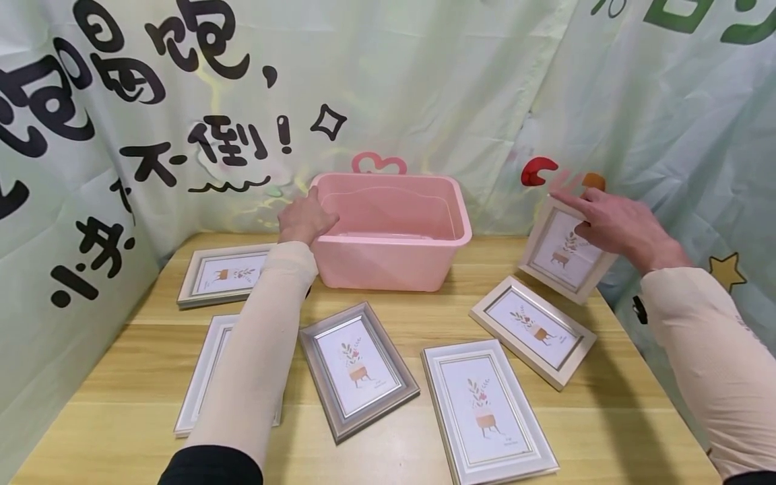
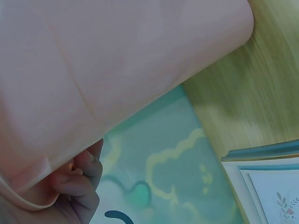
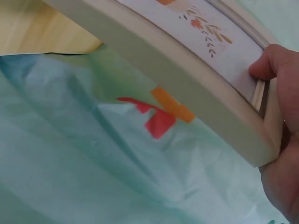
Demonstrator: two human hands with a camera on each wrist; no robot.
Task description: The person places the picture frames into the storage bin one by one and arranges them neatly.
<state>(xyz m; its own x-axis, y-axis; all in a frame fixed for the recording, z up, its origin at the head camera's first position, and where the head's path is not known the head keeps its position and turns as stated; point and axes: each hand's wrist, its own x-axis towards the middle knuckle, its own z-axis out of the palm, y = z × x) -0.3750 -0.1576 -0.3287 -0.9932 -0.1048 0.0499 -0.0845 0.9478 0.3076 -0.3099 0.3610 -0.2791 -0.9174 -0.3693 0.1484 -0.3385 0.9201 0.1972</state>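
Observation:
A pink plastic bin stands at the back middle of the table, with nothing visible inside. My left hand grips its left rim; in the left wrist view the curled fingers hook under the rim from outside. At the far right, my right hand holds a beige picture frame by its top edge, tilted up on the table's right side. The right wrist view shows the thumb pressing the front of that picture frame. A second beige picture frame lies flat just in front of it.
Several more frames lie flat: a white frame at front right, a grey-brown frame in the middle, a white frame partly under my left forearm, and a pale frame at back left. A printed cloth hangs behind the table.

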